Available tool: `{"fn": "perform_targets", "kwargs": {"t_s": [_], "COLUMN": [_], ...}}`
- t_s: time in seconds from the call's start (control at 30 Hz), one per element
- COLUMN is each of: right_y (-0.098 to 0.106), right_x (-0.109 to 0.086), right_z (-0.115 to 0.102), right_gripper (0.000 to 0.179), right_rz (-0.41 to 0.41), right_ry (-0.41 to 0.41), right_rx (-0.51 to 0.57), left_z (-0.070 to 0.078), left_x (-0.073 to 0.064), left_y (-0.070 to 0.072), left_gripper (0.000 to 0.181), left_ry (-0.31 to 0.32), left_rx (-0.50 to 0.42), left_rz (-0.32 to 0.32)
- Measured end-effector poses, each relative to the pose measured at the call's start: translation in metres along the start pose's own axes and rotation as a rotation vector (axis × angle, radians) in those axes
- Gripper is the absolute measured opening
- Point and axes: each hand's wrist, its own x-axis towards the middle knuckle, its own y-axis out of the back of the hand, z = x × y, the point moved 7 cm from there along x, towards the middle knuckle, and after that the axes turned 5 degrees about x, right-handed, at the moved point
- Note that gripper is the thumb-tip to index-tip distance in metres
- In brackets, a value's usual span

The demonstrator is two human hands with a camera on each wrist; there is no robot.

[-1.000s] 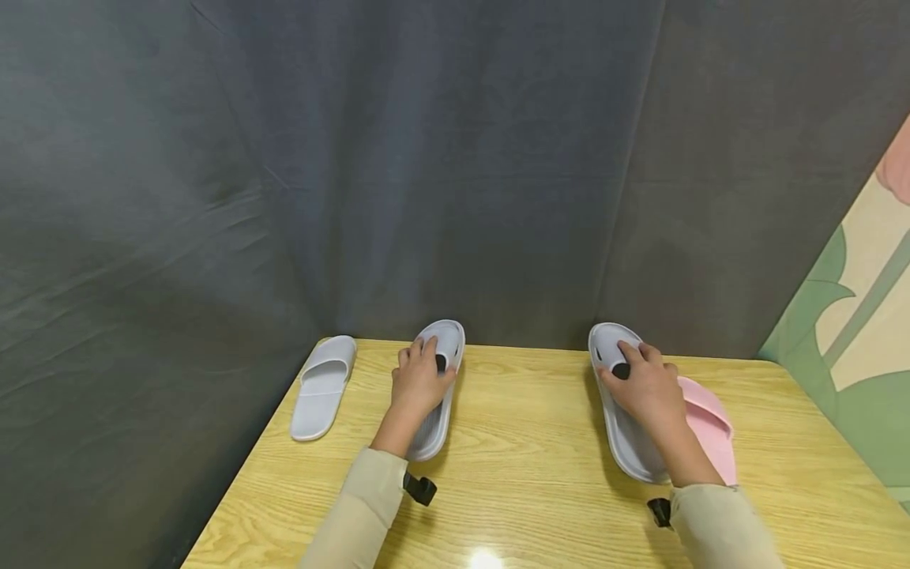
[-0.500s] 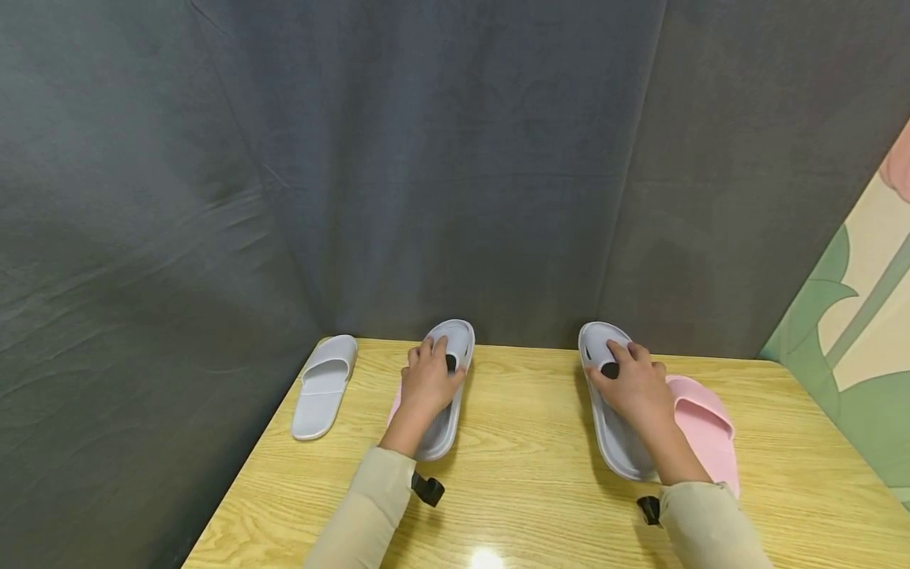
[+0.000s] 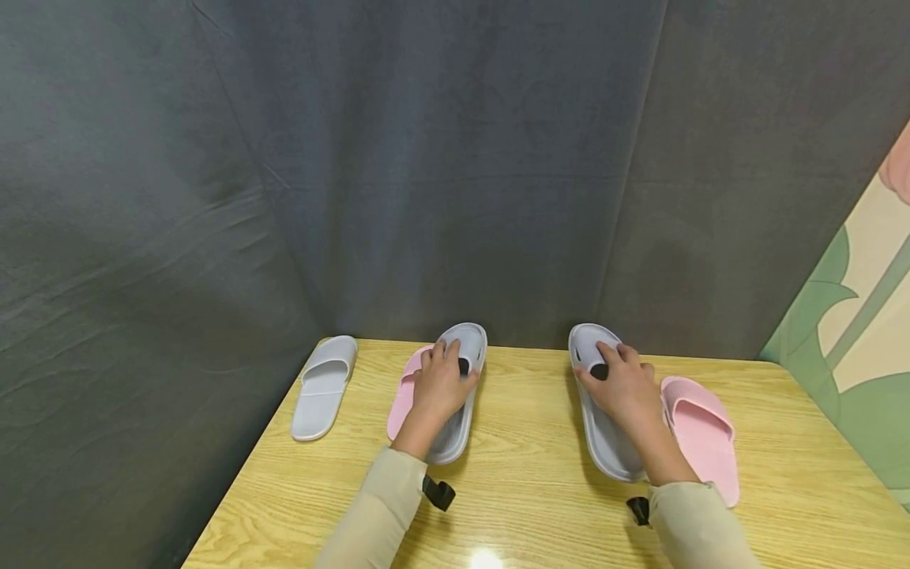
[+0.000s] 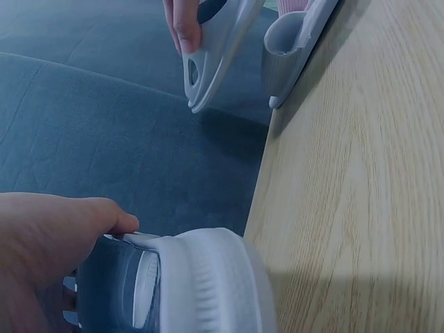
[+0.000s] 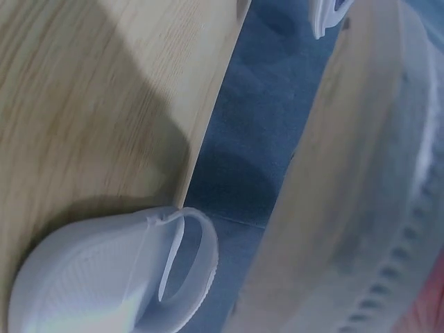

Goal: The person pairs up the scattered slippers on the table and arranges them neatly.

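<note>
My left hand (image 3: pixel 442 387) grips a light grey-blue slipper (image 3: pixel 457 438) by its strap, thumb over the strap edge in the left wrist view. A second grey-blue slipper (image 3: pixel 613 450) is held by its strap in my right hand (image 3: pixel 626 393). Both toes point at the curtain. In the right wrist view this held slipper (image 5: pixel 361 208) looms blurred, raised above another grey slipper (image 5: pixel 90 277) that lies on the table. My right hand mostly hides that one from the head view. A pink slipper (image 3: pixel 408 391) shows left of my left hand, another pink slipper (image 3: pixel 704 442) right of my right hand.
At the table's far left corner lies a light grey slipper (image 3: pixel 323 395). Wooden tabletop (image 3: pixel 526 474) stretches between my arms. A dark curtain (image 3: pixel 462 174) hangs along the back and left, and a floral panel (image 3: pixel 853 332) stands at the right.
Both hands have moved inward with their slippers, the left hand rightward and the right hand leftward. More of each pink slipper now shows.
</note>
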Motion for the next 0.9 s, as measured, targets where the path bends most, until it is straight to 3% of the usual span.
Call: {"fn": "perform_targets", "kwargs": {"t_s": [0.17,0.63,0.9], "right_y": [-0.003,-0.015,-0.023], "right_x": [0.002,0.006,0.005], "right_z": [-0.002,-0.013,-0.012], "right_gripper": [0.073,0.073,0.073], "right_rz": [-0.010,-0.008,-0.023], "right_ry": [-0.023,0.011,-0.002], "right_rx": [0.017,0.041,0.048], "left_z": [0.004,0.014,0.019], "left_x": [0.001,0.002,0.000], "left_y": [0.000,-0.014,-0.021], "left_gripper": [0.067,0.067,0.067], "left_ry": [0.000,-0.006,-0.002], "left_rx": [-0.007,-0.043,-0.013], "left_rz": [0.001,-0.024,-0.020]}}
